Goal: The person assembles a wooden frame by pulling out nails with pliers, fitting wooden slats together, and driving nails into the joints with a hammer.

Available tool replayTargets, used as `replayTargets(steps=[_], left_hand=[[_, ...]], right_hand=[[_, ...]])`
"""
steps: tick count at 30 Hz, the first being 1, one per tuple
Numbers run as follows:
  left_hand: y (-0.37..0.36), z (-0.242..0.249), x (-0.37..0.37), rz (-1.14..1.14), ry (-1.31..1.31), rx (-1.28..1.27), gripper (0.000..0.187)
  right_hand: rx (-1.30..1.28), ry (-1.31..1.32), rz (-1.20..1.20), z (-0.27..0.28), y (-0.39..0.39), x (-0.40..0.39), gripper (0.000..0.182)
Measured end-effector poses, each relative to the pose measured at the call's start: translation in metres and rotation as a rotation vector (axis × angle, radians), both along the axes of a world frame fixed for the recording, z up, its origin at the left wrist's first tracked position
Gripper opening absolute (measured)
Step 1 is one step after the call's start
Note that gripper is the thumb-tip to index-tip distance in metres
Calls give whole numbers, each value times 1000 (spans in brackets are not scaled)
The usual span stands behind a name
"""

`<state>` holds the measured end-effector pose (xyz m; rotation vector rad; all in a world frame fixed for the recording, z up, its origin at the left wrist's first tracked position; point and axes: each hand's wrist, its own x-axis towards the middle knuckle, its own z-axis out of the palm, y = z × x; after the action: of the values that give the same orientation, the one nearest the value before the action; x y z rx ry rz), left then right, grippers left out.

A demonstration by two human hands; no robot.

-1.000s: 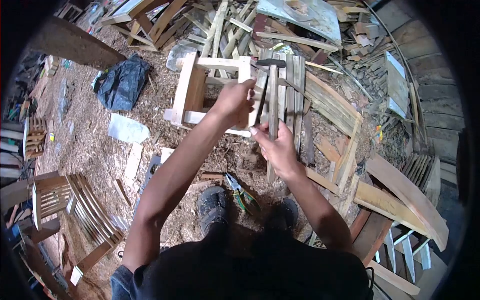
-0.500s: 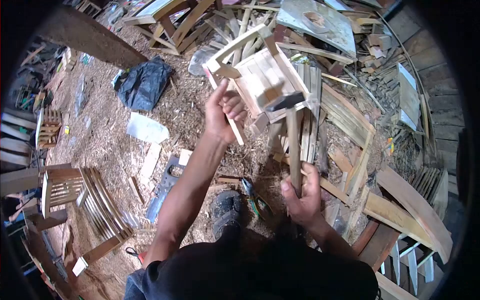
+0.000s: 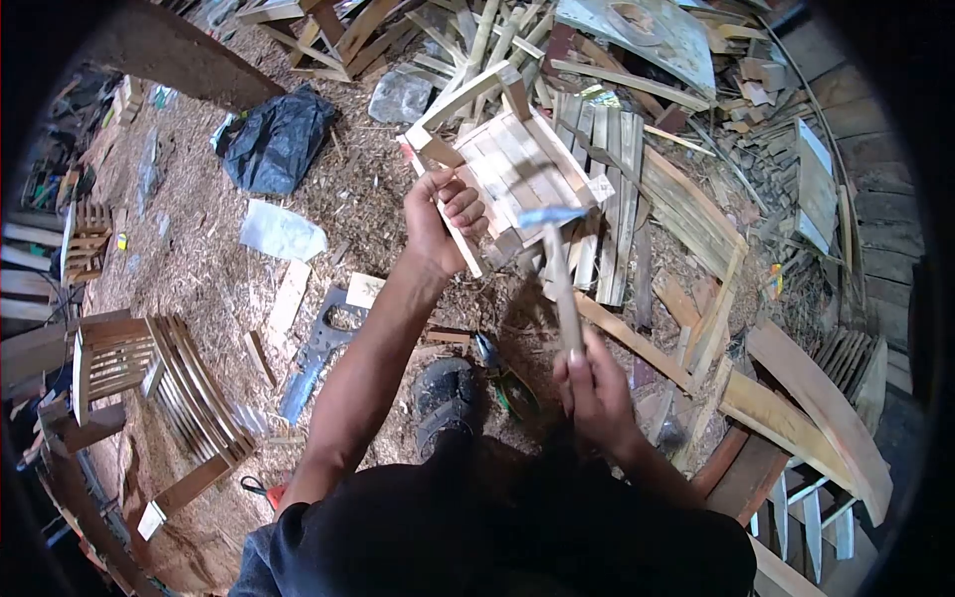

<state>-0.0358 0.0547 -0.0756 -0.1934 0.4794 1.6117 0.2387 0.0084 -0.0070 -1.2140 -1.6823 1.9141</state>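
My right hand (image 3: 597,393) is wrapped round the wooden handle of a hammer (image 3: 564,289). The hammer's metal head, blurred by motion, overlaps the near edge of a small unfinished wooden chair (image 3: 512,164). Slats make up the chair's seat, and a curved rail runs along its far left side. At the chair's left, my left hand (image 3: 445,224) is closed round a narrow pale wooden strip (image 3: 463,249) that runs along that side, its end sticking out below the fingers.
Near my shoe (image 3: 445,398) lie pliers (image 3: 502,373) on shavings. A handsaw (image 3: 318,348) rests to the left, below a black plastic bag (image 3: 277,139). Slatted chair parts (image 3: 189,398) stand at left. Wooden strips (image 3: 617,209) and boards (image 3: 796,428) are piled at right.
The hammer's head has swung left and slightly down, and my right hand's grip has shifted on the handle. My left hand stays at the chair's side.
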Motion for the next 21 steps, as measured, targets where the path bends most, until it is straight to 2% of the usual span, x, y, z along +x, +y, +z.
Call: replayTargets(steps=[2, 4, 6, 8, 12, 13, 14, 16, 18, 20, 21], left_hand=[[0, -2, -4, -51, -7, 46, 41], [2, 6, -4, -22, -11, 9, 44], [7, 11, -8, -7, -13, -24, 43], [8, 13, -9, -9, -31, -39, 44], [9, 16, -7, 40, -14, -85, 42], [10, 20, -5, 91, -15, -121, 41], [10, 22, -3, 142, -15, -156, 40], [11, 23, -4, 137, 18, -138, 40], [14, 24, -7, 141, 16, -159, 40], [12, 22, -5, 88, 71, -121, 36], [10, 24, 3, 116, 246, -215, 34]], right_hand=[[25, 58, -26, -5, 17, -10, 45], [289, -66, 138, -10, 31, -15, 46], [259, -87, 187, -19, 25, -16, 47], [339, -131, 193, -29, 11, -18, 48], [235, -214, 153, -24, -8, -31, 51], [89, -250, 159, -7, -5, -37, 52], [85, -249, 155, -18, -10, -37, 52], [451, -120, 98, -37, -18, -40, 52], [391, -141, 106, -35, -17, -36, 53], [180, -165, 87, -30, -13, -38, 52], [180, -165, 86, -31, -15, -38, 52]])
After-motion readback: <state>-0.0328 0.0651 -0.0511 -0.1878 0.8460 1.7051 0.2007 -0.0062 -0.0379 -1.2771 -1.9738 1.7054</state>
